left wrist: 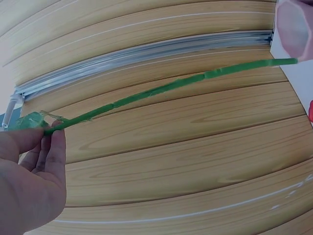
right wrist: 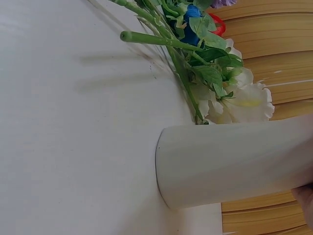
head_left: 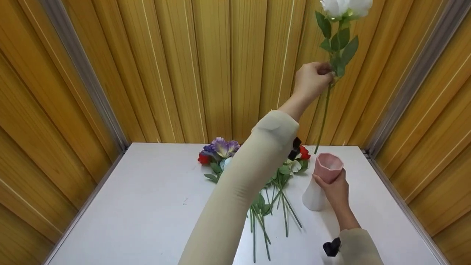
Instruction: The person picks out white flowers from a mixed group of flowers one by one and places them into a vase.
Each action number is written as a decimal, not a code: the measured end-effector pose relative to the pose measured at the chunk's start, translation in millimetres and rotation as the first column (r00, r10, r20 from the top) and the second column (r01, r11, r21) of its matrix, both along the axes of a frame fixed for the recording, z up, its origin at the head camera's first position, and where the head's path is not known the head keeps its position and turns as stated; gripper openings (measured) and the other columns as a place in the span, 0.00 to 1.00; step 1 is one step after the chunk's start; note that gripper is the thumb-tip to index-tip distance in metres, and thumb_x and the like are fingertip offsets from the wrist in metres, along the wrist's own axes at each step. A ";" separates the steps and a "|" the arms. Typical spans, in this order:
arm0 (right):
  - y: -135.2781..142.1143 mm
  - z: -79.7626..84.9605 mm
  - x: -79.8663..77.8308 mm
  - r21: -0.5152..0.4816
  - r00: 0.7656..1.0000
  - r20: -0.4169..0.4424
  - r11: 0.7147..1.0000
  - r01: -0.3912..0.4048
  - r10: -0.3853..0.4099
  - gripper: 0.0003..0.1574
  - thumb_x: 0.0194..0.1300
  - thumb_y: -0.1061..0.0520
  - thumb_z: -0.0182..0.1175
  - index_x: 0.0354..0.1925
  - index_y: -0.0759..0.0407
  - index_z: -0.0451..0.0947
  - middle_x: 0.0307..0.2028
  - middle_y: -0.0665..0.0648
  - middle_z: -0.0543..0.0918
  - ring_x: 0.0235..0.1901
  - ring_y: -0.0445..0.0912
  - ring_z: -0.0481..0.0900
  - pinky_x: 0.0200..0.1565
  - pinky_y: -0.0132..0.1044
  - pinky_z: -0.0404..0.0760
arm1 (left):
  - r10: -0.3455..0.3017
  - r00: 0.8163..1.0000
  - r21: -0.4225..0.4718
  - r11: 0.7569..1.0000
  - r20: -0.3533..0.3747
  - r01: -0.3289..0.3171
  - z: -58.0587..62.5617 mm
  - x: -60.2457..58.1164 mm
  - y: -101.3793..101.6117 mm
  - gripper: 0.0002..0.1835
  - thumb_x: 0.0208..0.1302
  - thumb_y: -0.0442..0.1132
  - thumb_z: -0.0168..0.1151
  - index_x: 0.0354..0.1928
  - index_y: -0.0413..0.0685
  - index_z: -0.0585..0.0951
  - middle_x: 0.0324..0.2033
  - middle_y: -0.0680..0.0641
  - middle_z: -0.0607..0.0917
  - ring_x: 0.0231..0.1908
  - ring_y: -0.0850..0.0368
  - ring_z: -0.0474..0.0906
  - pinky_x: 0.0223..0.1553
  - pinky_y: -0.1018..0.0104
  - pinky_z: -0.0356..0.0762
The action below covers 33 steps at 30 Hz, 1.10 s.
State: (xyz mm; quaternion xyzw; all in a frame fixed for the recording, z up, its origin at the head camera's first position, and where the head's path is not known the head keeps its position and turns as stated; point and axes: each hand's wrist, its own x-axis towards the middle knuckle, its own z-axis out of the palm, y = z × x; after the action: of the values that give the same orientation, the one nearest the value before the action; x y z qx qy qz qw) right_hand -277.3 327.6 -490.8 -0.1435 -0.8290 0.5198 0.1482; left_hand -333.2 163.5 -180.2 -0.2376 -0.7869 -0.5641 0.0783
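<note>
High at the right in the head view, my left hand (head_left: 312, 79) pinches the stem of a white artificial flower (head_left: 346, 8) between thumb and fingers. Its green leaves stand above the grip, and the long stem (left wrist: 161, 89) hangs below. The stem's lower end is close to the mouth of a vase (head_left: 328, 173), pink at the top and white below. My right hand (head_left: 336, 189) grips this vase near its pink part, thumb at the front. In the right wrist view, the white body of the vase (right wrist: 230, 164) stands with its base at the white table.
Several artificial flowers lie on the white table (head_left: 147, 206), partly hidden behind my left sleeve (head_left: 246, 176). Among them are a purple flower (head_left: 224, 147) and a red flower (head_left: 304, 152); green stems (head_left: 286, 217) point towards me. A wood-patterned wall (head_left: 213, 73) rises behind the table.
</note>
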 end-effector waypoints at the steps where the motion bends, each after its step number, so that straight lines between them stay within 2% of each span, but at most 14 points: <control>1: -0.1 -0.4 0.0 -0.006 1.000 -0.006 1.000 -0.002 0.002 0.61 0.67 0.54 0.68 0.79 0.69 0.39 0.75 0.75 0.59 0.75 0.66 0.60 0.76 0.60 0.61 | -0.001 1.000 0.001 1.000 0.000 0.001 -0.7 1.7 2.9 0.11 0.72 0.34 0.61 0.52 0.42 0.87 0.45 0.48 0.91 0.42 0.62 0.86 0.36 0.81 0.76; 7: 0.5 -1.4 3.0 -0.011 0.999 -0.051 1.000 0.018 -0.018 0.60 0.64 0.54 0.70 0.77 0.71 0.43 0.73 0.76 0.62 0.74 0.66 0.63 0.76 0.60 0.62 | -0.046 0.998 0.071 0.997 0.038 0.043 -10.1 9.4 19.8 0.13 0.71 0.32 0.61 0.55 0.40 0.85 0.45 0.46 0.91 0.40 0.61 0.87 0.35 0.82 0.78; 13: 1.2 2.6 5.2 -0.011 1.000 -0.016 1.000 0.014 -0.014 0.62 0.66 0.53 0.69 0.79 0.68 0.40 0.76 0.75 0.58 0.75 0.66 0.60 0.77 0.60 0.61 | -0.071 0.997 0.102 0.992 0.033 0.068 -22.1 13.7 31.1 0.13 0.72 0.32 0.61 0.54 0.38 0.85 0.43 0.44 0.91 0.36 0.61 0.87 0.33 0.83 0.77; 17: 1.9 2.9 6.3 -0.011 1.000 0.002 1.000 0.013 -0.013 0.62 0.67 0.53 0.69 0.79 0.67 0.38 0.77 0.74 0.56 0.76 0.66 0.58 0.77 0.59 0.60 | -0.096 0.995 0.114 0.989 0.020 0.093 -32.9 14.9 36.1 0.12 0.72 0.32 0.61 0.52 0.36 0.85 0.43 0.43 0.91 0.33 0.64 0.83 0.33 0.84 0.75; 21: -0.5 2.6 6.5 -0.007 1.000 0.007 1.000 0.005 -0.005 0.62 0.67 0.52 0.69 0.79 0.67 0.38 0.77 0.74 0.56 0.76 0.66 0.58 0.77 0.59 0.60 | -0.112 0.994 0.112 0.988 0.013 0.110 -46.8 13.1 36.6 0.12 0.72 0.32 0.61 0.52 0.36 0.85 0.43 0.41 0.91 0.32 0.67 0.79 0.33 0.84 0.74; 26: -7.1 3.6 6.3 -0.023 1.000 0.026 1.000 -0.010 0.011 0.63 0.66 0.51 0.69 0.80 0.66 0.38 0.77 0.73 0.56 0.76 0.65 0.58 0.77 0.59 0.60 | -0.128 0.991 0.155 0.981 0.040 0.121 -63.2 8.7 32.4 0.12 0.72 0.32 0.61 0.52 0.33 0.85 0.45 0.39 0.90 0.33 0.67 0.77 0.34 0.84 0.73; 33: -11.8 3.7 6.9 -0.021 1.000 0.016 1.000 -0.011 0.011 0.63 0.67 0.51 0.69 0.80 0.65 0.37 0.77 0.73 0.56 0.76 0.65 0.59 0.77 0.59 0.61 | -0.147 0.987 0.175 0.976 0.071 0.133 -77.4 8.2 31.0 0.13 0.72 0.32 0.61 0.53 0.33 0.84 0.46 0.38 0.89 0.34 0.66 0.77 0.35 0.83 0.74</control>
State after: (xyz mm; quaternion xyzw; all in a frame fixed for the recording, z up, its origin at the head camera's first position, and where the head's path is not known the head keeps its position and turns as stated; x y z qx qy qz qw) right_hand -270.4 315.8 -487.2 -0.1446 -0.8254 0.5282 0.1371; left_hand -325.1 194.5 -257.6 -0.2610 -0.7199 -0.6426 0.0253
